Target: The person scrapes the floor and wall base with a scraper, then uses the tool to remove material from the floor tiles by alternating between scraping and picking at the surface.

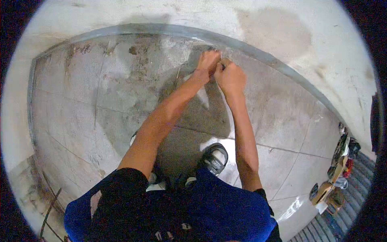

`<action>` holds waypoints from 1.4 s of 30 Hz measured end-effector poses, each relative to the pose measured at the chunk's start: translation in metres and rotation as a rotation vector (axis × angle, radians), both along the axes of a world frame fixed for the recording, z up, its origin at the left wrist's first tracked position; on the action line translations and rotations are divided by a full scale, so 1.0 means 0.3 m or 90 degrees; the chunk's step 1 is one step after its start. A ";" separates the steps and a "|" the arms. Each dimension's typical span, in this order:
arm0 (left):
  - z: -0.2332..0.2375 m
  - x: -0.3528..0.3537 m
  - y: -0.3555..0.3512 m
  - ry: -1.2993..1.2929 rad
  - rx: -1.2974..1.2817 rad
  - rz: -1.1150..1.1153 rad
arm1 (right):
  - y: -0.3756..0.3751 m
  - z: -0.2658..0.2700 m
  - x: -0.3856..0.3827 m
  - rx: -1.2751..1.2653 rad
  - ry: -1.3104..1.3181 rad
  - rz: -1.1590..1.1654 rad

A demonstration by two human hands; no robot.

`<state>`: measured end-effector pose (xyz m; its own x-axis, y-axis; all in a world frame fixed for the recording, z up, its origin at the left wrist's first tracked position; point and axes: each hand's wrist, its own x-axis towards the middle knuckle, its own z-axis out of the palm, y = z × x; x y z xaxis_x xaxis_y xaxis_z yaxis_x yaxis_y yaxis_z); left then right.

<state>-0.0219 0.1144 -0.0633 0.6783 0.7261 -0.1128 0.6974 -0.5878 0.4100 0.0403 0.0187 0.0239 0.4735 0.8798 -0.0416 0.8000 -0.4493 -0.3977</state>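
Note:
Both my arms reach forward over the tiled floor [133,92]. My left hand [209,62] is closed, its fingers curled in. Right beside it, my right hand [232,77] is closed too, thumb and fingers pressed together. The two hands nearly touch. Whatever may be between their fingers is too small or too hidden to make out. Beyond the hands runs the grey skirting strip [238,50] at the foot of the wall.
A pale, stained wall [278,34] curves around the far side. My sandalled foot [215,158] stands below on the floor. Off to the right, a pile of clutter with a cardboard piece [323,191] lies by a ribbed metal surface [354,201]. A dark rod [50,207] leans at lower left.

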 end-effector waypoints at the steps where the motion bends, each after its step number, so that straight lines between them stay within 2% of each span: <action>1: -0.038 0.006 -0.038 -0.053 0.034 -0.039 | -0.014 0.051 -0.003 -0.019 -0.007 0.010; 3: -0.113 -0.026 -0.148 -0.151 0.089 -0.091 | -0.088 0.151 -0.022 -0.059 -0.012 0.026; 5: -0.168 -0.053 -0.240 -0.249 0.128 -0.084 | -0.151 0.113 -0.049 -0.108 -0.006 0.009; 6: -0.227 -0.051 -0.224 -0.298 0.141 -0.075 | -0.169 0.082 -0.060 -0.137 -0.005 0.002; 8: -0.383 -0.031 -0.102 -0.391 0.167 -0.068 | -0.099 0.001 -0.049 -0.046 -0.004 -0.022; 10: -0.040 0.015 -0.041 -0.168 0.006 -0.042 | -0.062 0.003 -0.021 0.021 -0.009 -0.021; 12: -0.164 0.088 -0.089 -0.183 0.128 -0.093 | -0.044 0.068 0.018 0.056 0.003 -0.009; 13: -0.208 0.099 -0.091 -0.183 0.190 -0.123 | -0.066 0.100 0.021 0.013 0.000 0.006; 14: -0.188 0.058 -0.159 -0.285 0.107 -0.159 | -0.120 0.136 0.017 -0.031 -0.002 0.019; 17: -0.187 0.016 -0.228 -0.160 0.137 -0.131 | -0.126 0.106 0.001 -0.074 -0.003 0.002; 18: -0.129 0.005 -0.208 -0.198 0.293 -0.088 | -0.128 0.074 -0.004 -0.081 -0.001 -0.010; 21: 0.001 0.075 -0.043 -0.162 -0.013 -0.057 | -0.036 -0.024 0.058 -0.009 -0.002 -0.044; 22: -0.021 0.106 -0.011 -0.074 -0.017 -0.080 | -0.044 0.026 0.060 -0.012 -0.014 -0.030; 25: -0.137 0.104 -0.181 -0.330 0.079 -0.167 | -0.118 0.123 0.056 -0.036 -0.033 -0.001; 26: -0.083 0.062 -0.256 -0.386 0.060 -0.145 | -0.161 0.122 0.045 -0.056 -0.036 0.007; 28: -0.052 0.079 -0.276 -0.301 0.177 0.016 | -0.165 0.084 0.042 -0.075 -0.043 -0.005; 30: -0.190 0.061 -0.174 -0.316 0.167 -0.089 | -0.119 0.015 0.044 -0.087 -0.038 -0.036; 33: 0.007 0.114 -0.054 -0.063 -0.056 -0.060 | -0.041 0.083 0.079 -0.032 -0.008 0.000; 34: -0.026 0.094 -0.076 -0.100 0.058 -0.078 | -0.057 0.125 0.067 -0.057 -0.006 0.011; 36: -0.124 -0.012 -0.182 -0.173 0.100 -0.050 | -0.110 0.195 -0.008 -0.101 0.010 0.031; 37: -0.147 -0.063 -0.210 -0.210 0.118 -0.040 | -0.125 0.171 -0.047 -0.090 0.014 0.050; 40: -0.070 -0.203 -0.205 -0.126 0.082 0.064 | -0.134 0.022 -0.143 -0.070 0.019 0.081; 42: 0.045 -0.193 -0.088 -0.041 0.021 0.020 | -0.033 -0.039 -0.164 -0.046 0.028 0.064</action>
